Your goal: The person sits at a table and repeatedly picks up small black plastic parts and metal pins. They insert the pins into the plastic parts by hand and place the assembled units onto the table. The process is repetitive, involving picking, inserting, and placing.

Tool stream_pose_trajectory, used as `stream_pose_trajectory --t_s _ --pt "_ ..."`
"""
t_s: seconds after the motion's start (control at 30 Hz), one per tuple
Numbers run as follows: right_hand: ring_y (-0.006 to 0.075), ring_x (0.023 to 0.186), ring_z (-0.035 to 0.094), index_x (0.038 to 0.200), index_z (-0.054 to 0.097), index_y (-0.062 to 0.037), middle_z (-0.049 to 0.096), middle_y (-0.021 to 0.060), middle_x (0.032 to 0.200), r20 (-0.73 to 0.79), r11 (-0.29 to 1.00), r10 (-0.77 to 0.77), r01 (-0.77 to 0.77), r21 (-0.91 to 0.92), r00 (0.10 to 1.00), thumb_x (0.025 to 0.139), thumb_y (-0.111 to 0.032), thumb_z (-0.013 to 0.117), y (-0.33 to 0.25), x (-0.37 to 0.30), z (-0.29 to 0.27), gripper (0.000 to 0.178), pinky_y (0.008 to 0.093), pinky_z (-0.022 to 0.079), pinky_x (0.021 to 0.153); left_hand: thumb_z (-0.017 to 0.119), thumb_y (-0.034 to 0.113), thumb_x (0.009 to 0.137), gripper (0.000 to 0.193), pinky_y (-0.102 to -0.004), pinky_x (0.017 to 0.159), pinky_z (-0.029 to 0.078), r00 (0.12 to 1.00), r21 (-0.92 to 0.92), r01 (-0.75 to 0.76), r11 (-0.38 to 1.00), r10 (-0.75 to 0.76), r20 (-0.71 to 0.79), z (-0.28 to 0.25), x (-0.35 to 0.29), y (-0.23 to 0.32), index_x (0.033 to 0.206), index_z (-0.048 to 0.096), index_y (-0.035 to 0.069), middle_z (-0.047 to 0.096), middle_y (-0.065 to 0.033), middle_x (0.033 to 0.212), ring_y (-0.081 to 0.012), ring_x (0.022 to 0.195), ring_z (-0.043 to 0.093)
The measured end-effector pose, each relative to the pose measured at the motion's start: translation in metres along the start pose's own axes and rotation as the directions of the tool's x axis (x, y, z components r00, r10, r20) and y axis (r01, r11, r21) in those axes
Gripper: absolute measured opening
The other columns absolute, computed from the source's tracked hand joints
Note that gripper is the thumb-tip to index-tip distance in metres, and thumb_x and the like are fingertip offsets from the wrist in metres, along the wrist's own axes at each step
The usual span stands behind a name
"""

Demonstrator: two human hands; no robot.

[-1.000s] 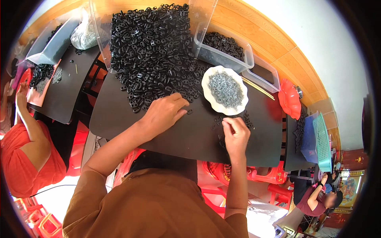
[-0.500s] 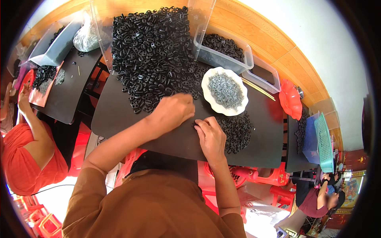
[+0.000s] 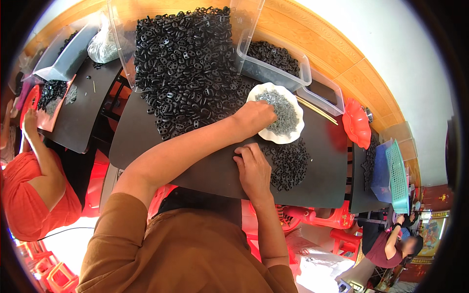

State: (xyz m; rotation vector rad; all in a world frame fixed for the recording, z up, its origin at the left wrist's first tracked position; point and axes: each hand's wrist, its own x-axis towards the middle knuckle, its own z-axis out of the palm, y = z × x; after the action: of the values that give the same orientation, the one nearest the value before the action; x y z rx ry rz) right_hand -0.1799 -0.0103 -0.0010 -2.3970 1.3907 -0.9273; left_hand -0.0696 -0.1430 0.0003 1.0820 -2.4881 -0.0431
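My left hand (image 3: 256, 118) reaches over the near left rim of a white scalloped bowl (image 3: 253, 94), its closed fingertips down at the small clear-grey plastic pieces (image 3: 282, 110) inside. What those fingers pinch, if anything, is hidden. Close below the bowl, my right hand (image 3: 254, 168) rests low over the dark table (image 3: 210, 171) with curled fingers; whatever is between them cannot be made out. Right beside it lies a pile of small black two-holed plastic parts (image 3: 289, 166). A much larger heap of similar black parts (image 3: 183, 68) spreads behind my left forearm.
Clear plastic bins (image 3: 276, 73) with black parts stand at the back. Thin sticks (image 3: 317, 110) lie right of the bowl, near a red scalloped dish (image 3: 356, 122). Leftward, a person in red (image 3: 39, 185) sits at another table (image 3: 83, 117); farther right is another person (image 3: 391, 246).
My left hand has moved right and away from me, from beside the big heap into the white bowl. My right hand has stayed nearly in place.
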Motion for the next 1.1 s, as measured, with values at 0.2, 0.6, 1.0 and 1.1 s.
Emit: stream_pose_trajectory --t_s 0.2,0.6,1.0,1.1 --pt "0.0345 0.080 0.061 0.093 0.060 -0.0031 0.060 0.0125 0.087 -0.006 0.995 -0.013 0.014 0.097 1.000 0.081 -0.002 0.071 0.009 -0.006 0.003 0.016 0.0436 0.049 0.068 0.062 0.004 0.081 0.007 -0.0389 0.077 0.057 0.992 -0.044 -0.053 0.998 0.047 -0.121 0.002 -0.006 0.002 0.085 0.067 0.003 0.065 -0.0109 0.090 -0.0290 0.091 0.067" --pt "0.0203 0.067 0.066 0.097 0.061 0.0028 0.062 0.0122 0.090 0.001 0.890 0.149 -0.135 0.435 0.989 0.093 0.006 0.058 0.007 -0.009 -0.004 0.006 0.0296 0.053 0.060 0.072 0.003 0.086 0.008 -0.0242 0.073 0.053 0.929 -0.880 0.299 0.369 -0.323 0.181 -0.060 -0.077 0.006 0.081 0.066 -0.001 0.069 -0.0018 0.083 -0.0060 0.079 0.063" --pt "0.0156 0.080 0.071 0.107 0.065 0.0053 0.069 0.0103 0.095 0.115 0.559 0.357 -0.311 0.768 0.927 0.095 0.000 0.065 0.010 -0.016 0.007 0.013 0.0259 0.058 0.068 0.072 0.002 0.090 0.005 -0.0231 0.075 0.054 0.888 -0.936 0.330 0.125 -0.378 0.262 -0.045 -0.128 0.024 0.090 0.069 0.000 0.070 -0.0026 0.088 -0.0068 0.081 0.065" --pt "0.0147 0.081 0.070 0.107 0.064 0.0049 0.068 0.0088 0.094 0.110 0.551 0.353 -0.302 0.778 0.929 0.095 0.001 0.065 0.008 -0.014 0.005 0.013 0.0255 0.058 0.071 0.071 0.002 0.091 0.008 -0.0231 0.075 0.054 0.886 -0.932 0.347 0.106 -0.364 0.288 -0.039 -0.132 0.022 0.098 0.071 -0.001 0.071 -0.0034 0.089 -0.0072 0.082 0.066"
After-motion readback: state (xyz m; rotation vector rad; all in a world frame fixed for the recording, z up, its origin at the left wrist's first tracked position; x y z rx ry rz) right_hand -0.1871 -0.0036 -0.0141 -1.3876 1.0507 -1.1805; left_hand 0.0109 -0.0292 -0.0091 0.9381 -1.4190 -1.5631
